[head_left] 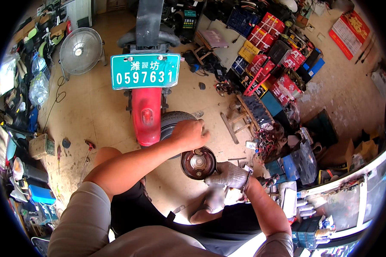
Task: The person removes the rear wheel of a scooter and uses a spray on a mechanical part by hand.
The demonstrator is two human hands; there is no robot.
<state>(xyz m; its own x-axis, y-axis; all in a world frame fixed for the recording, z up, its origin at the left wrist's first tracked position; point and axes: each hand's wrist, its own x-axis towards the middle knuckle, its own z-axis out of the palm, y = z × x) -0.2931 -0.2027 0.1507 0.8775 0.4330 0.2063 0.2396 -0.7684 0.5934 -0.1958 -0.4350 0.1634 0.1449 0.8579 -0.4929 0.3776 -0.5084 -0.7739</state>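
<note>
In front of me a round drum brake plate (198, 162) with a brown ring and a silver centre faces up. My right hand (232, 175), in a grey knitted glove, grips its right-hand rim. Just above its upper edge is my bare left hand (190, 133), fingers curled inward; what they hold, if anything, is hidden. Behind that hand shows part of a black tyre (176, 118), under the red rear mudguard (146, 113) of a two-wheeler. A green number plate (145, 71) hangs above the mudguard.
A round metal fan (81, 50) stands on the left. Stacked red and yellow boxes (266, 60) fill the far right. Nearer on the right are a small wooden stand (240, 120) and tangled wires (268, 143). A red-handled tool (89, 144) lies on the floor at left.
</note>
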